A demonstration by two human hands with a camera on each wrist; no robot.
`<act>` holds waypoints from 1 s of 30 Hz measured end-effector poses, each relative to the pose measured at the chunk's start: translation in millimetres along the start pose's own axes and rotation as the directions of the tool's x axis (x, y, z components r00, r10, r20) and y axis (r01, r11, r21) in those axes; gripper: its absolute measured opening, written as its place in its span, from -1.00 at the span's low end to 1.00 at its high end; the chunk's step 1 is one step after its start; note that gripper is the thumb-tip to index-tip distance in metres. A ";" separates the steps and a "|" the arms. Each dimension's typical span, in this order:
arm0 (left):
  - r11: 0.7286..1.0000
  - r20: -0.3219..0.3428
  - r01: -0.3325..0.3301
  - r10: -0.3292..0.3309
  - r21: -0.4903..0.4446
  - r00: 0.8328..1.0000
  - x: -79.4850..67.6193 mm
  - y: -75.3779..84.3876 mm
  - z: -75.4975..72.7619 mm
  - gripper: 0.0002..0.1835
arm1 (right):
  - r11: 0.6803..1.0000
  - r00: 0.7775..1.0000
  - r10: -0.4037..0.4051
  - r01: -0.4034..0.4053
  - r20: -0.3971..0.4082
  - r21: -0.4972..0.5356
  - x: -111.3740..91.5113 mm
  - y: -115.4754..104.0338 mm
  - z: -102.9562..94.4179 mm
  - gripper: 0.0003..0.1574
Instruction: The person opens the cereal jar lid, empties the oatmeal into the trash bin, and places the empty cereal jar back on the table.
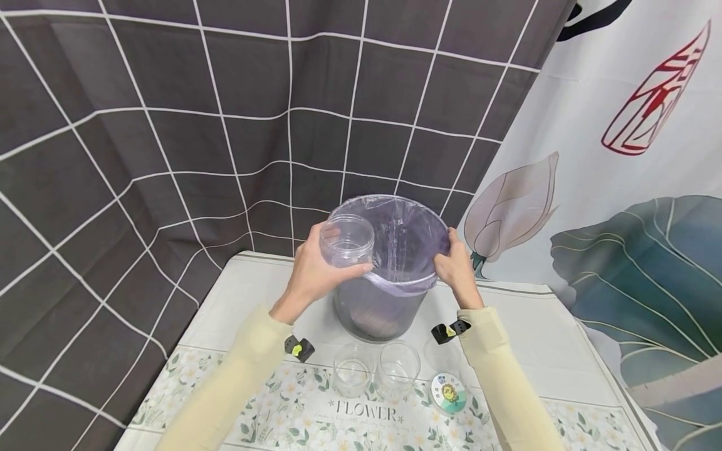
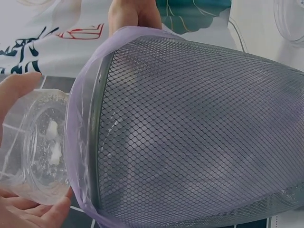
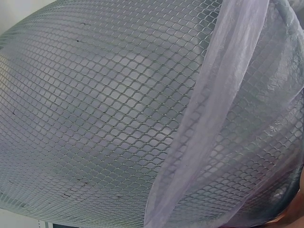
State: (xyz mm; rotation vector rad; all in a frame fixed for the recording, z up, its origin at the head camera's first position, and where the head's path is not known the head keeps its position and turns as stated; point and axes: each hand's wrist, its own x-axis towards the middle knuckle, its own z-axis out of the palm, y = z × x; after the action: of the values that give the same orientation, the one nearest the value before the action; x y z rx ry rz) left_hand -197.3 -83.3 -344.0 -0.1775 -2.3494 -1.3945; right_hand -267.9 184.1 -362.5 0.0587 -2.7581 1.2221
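Observation:
My left hand [image 1: 318,266] grips a clear plastic jar [image 1: 346,241] around its side, thumb on the near side. The jar is at the left rim of a mesh trash bin [image 1: 378,310] lined with a thin purple bag [image 1: 403,250]. Through the jar in the left wrist view, small white patches [image 2: 54,154] show; whether they are residue or glare I cannot tell. My right hand [image 1: 455,266] holds the bin's right rim, thumb over the bag's folded edge. Bin mesh and bag [image 3: 199,128] fill the right wrist view, hiding most of that hand.
Two clear jars [image 1: 352,371] stand in front of the bin. Right of them is a round green-and-white printed label or lid [image 1: 448,393] beside a faint clear round piece. A flowered cloth [image 1: 287,401] covers the table. Behind hang a dark gridded curtain [image 1: 248,81] and a printed white one [image 1: 586,125].

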 end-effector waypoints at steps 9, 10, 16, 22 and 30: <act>0.998 -0.030 -0.064 0.064 -0.020 0.998 -9.8 -7.2 -4.5 0.00 | 1.000 1.000 -0.017 0.017 -0.019 -0.004 0.3 0.0 1.2 -0.06; 0.998 -0.032 -0.067 0.066 -0.019 0.997 -10.9 -7.5 -4.7 -0.01 | 1.000 0.999 -0.022 0.022 -0.023 -0.008 0.3 -0.2 1.3 -0.06; 0.994 -0.049 -0.111 0.110 -0.023 0.993 -18.1 -8.3 -4.0 -0.02 | 1.000 1.000 -0.014 0.014 -0.013 -0.006 -0.5 -1.5 0.3 -0.05; 0.991 -0.049 -0.130 0.128 -0.038 0.991 -25.0 -12.6 -3.8 -0.02 | 1.000 1.000 -0.017 0.017 -0.022 -0.012 0.1 -1.4 0.5 -0.05; 0.988 -0.067 -0.151 0.150 -0.018 0.986 -37.0 -18.6 -4.6 0.00 | 1.000 1.000 0.014 -0.014 -0.002 -0.018 0.1 -0.5 1.4 -0.05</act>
State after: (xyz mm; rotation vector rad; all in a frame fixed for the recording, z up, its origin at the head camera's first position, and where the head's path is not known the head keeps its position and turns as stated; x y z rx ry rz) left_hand -168.0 -93.1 -372.1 -0.3043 -2.2178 -1.3349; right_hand -268.0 182.8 -363.1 0.0372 -2.7724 1.1996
